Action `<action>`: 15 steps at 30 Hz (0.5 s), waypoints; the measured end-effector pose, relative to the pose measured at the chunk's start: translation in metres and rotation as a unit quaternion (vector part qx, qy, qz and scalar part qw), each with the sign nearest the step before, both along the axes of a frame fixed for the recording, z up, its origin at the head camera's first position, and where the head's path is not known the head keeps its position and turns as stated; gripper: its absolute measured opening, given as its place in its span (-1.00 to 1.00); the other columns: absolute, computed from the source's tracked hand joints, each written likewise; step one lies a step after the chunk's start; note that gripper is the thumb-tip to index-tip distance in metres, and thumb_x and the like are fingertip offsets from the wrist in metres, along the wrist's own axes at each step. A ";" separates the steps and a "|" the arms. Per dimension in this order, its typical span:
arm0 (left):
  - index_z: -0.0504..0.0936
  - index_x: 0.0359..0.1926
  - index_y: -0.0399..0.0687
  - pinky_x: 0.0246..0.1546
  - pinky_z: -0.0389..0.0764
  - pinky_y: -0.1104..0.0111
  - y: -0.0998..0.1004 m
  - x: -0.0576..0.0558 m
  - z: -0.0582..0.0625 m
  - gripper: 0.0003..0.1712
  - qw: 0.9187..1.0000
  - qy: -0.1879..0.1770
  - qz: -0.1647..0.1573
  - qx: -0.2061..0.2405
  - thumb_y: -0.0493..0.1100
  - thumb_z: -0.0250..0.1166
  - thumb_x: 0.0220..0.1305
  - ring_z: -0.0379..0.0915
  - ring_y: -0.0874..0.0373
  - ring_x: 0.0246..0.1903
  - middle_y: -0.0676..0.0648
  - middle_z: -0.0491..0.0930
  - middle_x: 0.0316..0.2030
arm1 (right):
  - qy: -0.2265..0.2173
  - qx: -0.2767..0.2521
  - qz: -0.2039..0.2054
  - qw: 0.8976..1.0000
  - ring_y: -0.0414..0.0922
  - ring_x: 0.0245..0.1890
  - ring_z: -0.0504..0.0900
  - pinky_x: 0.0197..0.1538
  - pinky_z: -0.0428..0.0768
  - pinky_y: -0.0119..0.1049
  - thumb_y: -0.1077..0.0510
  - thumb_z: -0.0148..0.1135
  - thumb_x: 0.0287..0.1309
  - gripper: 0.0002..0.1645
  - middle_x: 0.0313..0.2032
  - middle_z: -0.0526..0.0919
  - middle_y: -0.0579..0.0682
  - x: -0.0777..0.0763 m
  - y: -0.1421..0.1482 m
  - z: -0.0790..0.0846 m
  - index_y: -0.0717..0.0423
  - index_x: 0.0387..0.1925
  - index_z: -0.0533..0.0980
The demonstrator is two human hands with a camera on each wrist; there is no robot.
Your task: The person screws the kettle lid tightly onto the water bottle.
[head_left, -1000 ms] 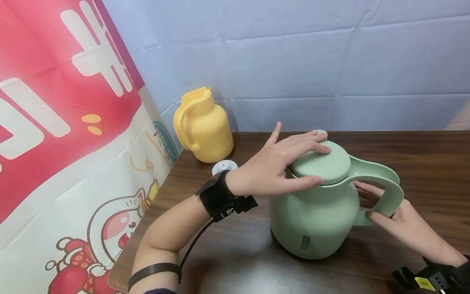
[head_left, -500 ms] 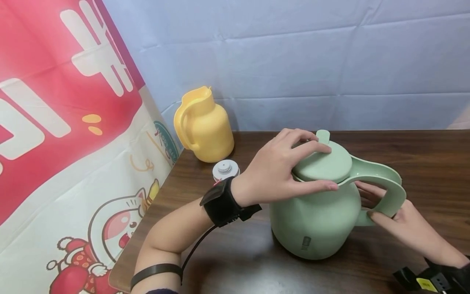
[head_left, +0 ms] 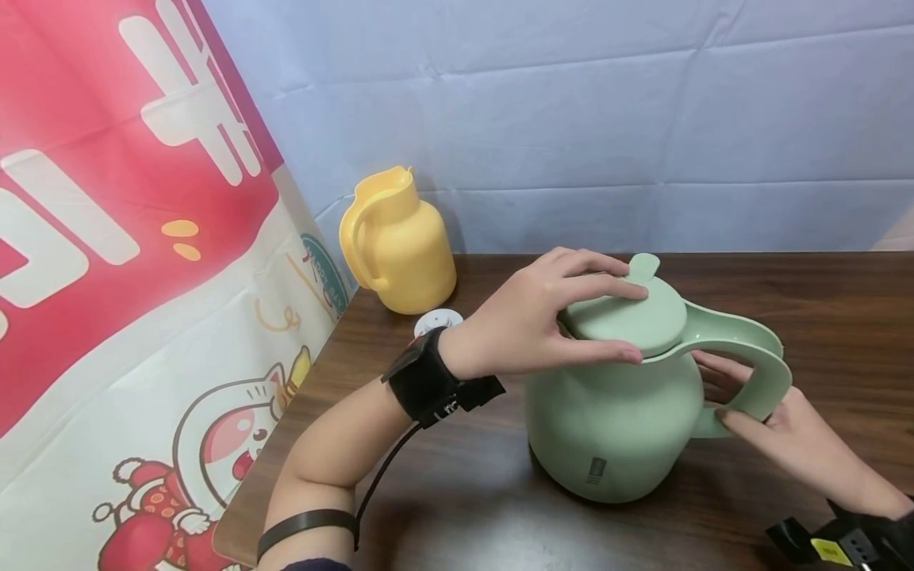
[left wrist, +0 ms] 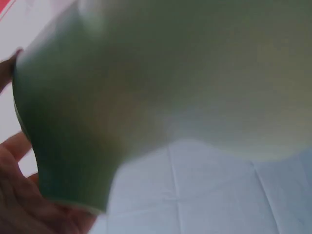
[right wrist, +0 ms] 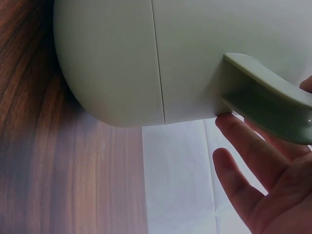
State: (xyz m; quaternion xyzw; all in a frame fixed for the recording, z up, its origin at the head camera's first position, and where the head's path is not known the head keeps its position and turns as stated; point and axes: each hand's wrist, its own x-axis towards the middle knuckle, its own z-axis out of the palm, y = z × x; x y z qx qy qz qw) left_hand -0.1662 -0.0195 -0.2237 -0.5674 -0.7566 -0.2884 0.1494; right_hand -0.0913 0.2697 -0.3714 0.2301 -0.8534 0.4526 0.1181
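Prominently, a green jug stands upright on the right half of a dark wood surface, its handle pointing right. The lid sits at its mouth, tab directed toward the rear. The left grip spans the lid, fingers bent over the top and thumb along the near edge. The right grip holds the lower handle between thumb and fingers; how firmly cannot be told. In the right wrist view, two fingers extend beneath the handle, close to the jug's body. Behind, at left, stands a yellow jug; a white disc near it is partly hidden by the left wrist.
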 end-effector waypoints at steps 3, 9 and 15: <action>0.62 0.06 -0.08 0.15 0.22 0.53 -0.003 -0.008 0.001 -0.47 0.997 -0.042 -0.056 -0.014 0.00 0.45 0.06 0.23 0.33 0.17 -0.04 0.47 0.12 | 0.001 -0.001 0.000 1.000 -0.52 0.15 0.29 -0.12 0.35 -0.67 0.55 0.07 0.09 -0.24 0.23 0.31 -0.39 -0.001 0.000 -0.001 0.16 0.35 0.25; 0.53 0.14 -0.14 0.22 0.17 0.51 -0.003 -0.010 0.002 -0.44 0.991 -0.104 -0.082 -0.032 -0.10 0.41 0.11 0.11 0.41 0.27 -0.07 0.38 0.24 | 0.000 -0.003 0.002 1.000 -0.53 0.12 0.31 -0.14 0.37 -0.66 0.55 0.08 0.09 -0.22 0.25 0.30 -0.40 0.000 0.001 0.000 0.16 0.36 0.25; 0.47 0.16 0.01 0.05 0.25 0.58 0.004 0.004 0.000 -0.18 0.996 -0.056 0.062 -0.014 0.20 0.50 -0.13 0.23 0.34 0.12 0.07 0.40 0.12 | -0.003 -0.019 0.020 1.000 -0.50 0.07 0.43 -0.10 0.43 -0.63 0.60 0.03 0.07 -0.22 0.28 0.30 -0.35 0.001 -0.001 0.001 0.23 0.35 0.23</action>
